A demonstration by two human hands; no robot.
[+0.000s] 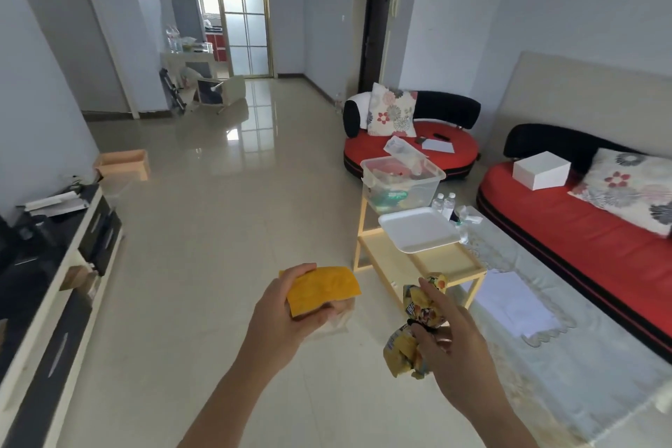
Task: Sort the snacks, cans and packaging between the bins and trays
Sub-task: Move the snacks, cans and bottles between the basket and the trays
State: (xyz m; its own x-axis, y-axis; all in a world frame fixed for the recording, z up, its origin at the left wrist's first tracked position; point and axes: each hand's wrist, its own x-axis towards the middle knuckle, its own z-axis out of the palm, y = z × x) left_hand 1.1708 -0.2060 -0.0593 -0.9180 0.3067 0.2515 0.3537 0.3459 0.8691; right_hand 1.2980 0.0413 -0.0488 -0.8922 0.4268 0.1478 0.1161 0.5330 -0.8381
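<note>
Orange packet [320,289] | left hand [283,320] fingers clamped round it | right hand [454,353] fingers pinch yellow wrappers [402,355] | print illegible

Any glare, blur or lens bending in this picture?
Head view: daylight from the glass door glares off the floor; wide lens bows the walls; the cabinet is blurred; left hand with orange packet, right hand with yellow packet look sharp.

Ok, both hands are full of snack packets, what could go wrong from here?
The right hand pinches the yellow snack packets with few fingers; the lower one dangles and may drop. The clear wrapper under the orange packet in the left hand hangs loose and might slip out.
</note>
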